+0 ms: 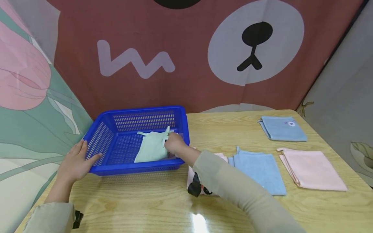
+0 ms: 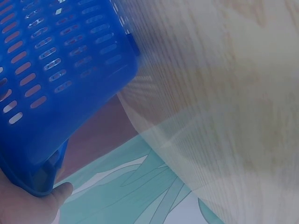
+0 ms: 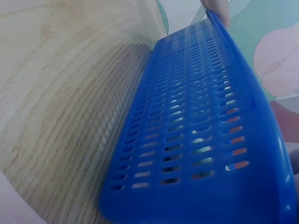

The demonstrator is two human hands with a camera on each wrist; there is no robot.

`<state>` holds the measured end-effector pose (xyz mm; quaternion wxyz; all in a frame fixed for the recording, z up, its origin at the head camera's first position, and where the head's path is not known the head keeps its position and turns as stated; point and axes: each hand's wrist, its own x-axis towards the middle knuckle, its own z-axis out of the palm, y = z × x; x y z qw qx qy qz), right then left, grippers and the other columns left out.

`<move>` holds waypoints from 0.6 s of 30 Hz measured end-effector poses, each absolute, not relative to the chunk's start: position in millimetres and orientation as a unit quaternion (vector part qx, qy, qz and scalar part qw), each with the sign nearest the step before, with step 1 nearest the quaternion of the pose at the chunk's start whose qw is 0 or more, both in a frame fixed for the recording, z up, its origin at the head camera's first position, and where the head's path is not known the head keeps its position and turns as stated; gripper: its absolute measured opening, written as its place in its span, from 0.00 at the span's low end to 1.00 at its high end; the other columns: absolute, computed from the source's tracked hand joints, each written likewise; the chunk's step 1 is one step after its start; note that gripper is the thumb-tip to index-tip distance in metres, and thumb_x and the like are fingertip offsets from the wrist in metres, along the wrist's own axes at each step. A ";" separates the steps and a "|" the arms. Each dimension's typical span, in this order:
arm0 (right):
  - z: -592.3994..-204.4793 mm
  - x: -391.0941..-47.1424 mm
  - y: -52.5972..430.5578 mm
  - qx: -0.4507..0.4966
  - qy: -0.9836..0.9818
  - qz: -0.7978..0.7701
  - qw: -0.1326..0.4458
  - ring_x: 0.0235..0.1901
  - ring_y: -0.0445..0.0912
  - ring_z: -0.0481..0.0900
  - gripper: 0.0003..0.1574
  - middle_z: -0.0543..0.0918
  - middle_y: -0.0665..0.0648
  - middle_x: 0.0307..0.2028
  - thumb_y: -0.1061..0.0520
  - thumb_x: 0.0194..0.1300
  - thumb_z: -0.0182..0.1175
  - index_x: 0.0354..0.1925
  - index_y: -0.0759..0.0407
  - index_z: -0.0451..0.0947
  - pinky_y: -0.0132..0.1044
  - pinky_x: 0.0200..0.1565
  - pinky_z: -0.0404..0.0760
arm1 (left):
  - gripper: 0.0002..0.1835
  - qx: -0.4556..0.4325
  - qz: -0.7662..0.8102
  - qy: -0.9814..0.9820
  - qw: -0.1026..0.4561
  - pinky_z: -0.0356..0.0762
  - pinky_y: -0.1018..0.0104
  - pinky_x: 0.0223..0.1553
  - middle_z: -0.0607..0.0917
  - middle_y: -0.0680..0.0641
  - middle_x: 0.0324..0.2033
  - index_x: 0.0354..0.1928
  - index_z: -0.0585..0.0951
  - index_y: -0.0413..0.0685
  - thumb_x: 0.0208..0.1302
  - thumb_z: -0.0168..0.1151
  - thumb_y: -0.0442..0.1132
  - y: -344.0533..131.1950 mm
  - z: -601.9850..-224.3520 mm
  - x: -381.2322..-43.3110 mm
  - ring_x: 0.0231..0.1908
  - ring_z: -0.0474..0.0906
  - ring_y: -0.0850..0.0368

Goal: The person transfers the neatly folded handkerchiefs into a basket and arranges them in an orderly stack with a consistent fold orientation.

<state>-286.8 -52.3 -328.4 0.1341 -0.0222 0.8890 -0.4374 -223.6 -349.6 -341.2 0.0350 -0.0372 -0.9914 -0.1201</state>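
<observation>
A blue plastic basket [image 1: 140, 167] with slotted walls stands on the table's left side. My left hand [image 1: 76, 161] grips its front left corner, thumb over the rim; the left wrist view shows that thumb beside the rim [image 2: 39, 186]. Inside the basket, at its right end, lies a light green folded towel [image 1: 152, 147]. My right hand [image 1: 175, 144] reaches over the right rim with curled fingers and pinches the towel's upper right edge, where a corner stands up. The fingertips are hidden. In the right wrist view the basket's slotted wall [image 3: 187, 116] blocks most of the inside.
Right of the basket lies a pink towel [image 1: 190, 178] with a dark printed pattern, partly under my right forearm. Further right are a blue folded towel [image 1: 259, 168], another pink one [image 1: 316, 170] and a second blue one [image 1: 282, 127] behind. A bear-print curtain [image 1: 145, 94] hangs behind the table.
</observation>
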 end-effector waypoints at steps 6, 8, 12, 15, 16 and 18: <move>-325.5 -280.0 -49.1 -0.024 0.874 -0.465 0.139 0.17 0.45 0.71 0.22 0.72 0.63 0.35 0.72 0.56 0.43 0.51 0.73 0.62 0.30 0.12 0.71 | 0.44 -0.037 -0.122 -0.991 0.035 0.41 0.36 0.52 0.43 0.22 0.58 0.60 0.40 0.21 0.63 0.34 0.58 -348.7 -342.1 -223.0 0.57 0.38 0.26; -324.4 -278.1 -48.1 -0.024 0.872 -0.470 0.137 0.15 0.44 0.68 0.21 0.72 0.63 0.33 0.73 0.55 0.42 0.49 0.73 0.64 0.29 0.10 0.67 | 0.44 -0.038 -0.123 -0.991 0.035 0.42 0.35 0.52 0.43 0.22 0.58 0.60 0.40 0.21 0.63 0.34 0.58 -348.6 -341.9 -223.1 0.57 0.38 0.26; -322.8 -274.8 -46.3 -0.031 0.868 -0.477 0.137 0.10 0.42 0.61 0.19 0.70 0.62 0.28 0.74 0.53 0.41 0.45 0.74 0.66 0.27 0.08 0.60 | 0.43 -0.039 -0.123 -0.991 0.035 0.42 0.35 0.52 0.43 0.22 0.58 0.60 0.40 0.21 0.63 0.35 0.57 -349.3 -341.4 -223.6 0.57 0.38 0.26; -321.2 -272.4 -43.9 -0.031 0.859 -0.490 0.146 0.08 0.40 0.57 0.23 0.71 0.63 0.32 0.73 0.53 0.41 0.50 0.75 0.63 0.27 0.08 0.59 | 0.43 -0.039 -0.122 -0.991 0.037 0.42 0.35 0.51 0.43 0.22 0.58 0.60 0.40 0.21 0.63 0.35 0.57 -349.8 -341.8 -223.8 0.57 0.38 0.26; -320.2 -271.5 -42.7 -0.029 0.855 -0.496 0.149 0.08 0.40 0.57 0.25 0.71 0.64 0.35 0.73 0.54 0.41 0.53 0.75 0.62 0.27 0.09 0.59 | 0.43 -0.039 -0.122 -0.991 0.038 0.42 0.35 0.51 0.43 0.22 0.58 0.60 0.40 0.21 0.63 0.35 0.57 -349.8 -341.7 -223.8 0.57 0.38 0.26; -318.4 -269.7 -40.5 -0.025 0.848 -0.505 0.157 0.09 0.40 0.58 0.28 0.70 0.66 0.44 0.72 0.55 0.42 0.57 0.74 0.57 0.28 0.12 0.63 | 0.43 -0.038 -0.121 -0.991 0.037 0.42 0.35 0.51 0.43 0.22 0.58 0.60 0.40 0.21 0.63 0.35 0.58 -349.8 -341.5 -223.5 0.57 0.38 0.26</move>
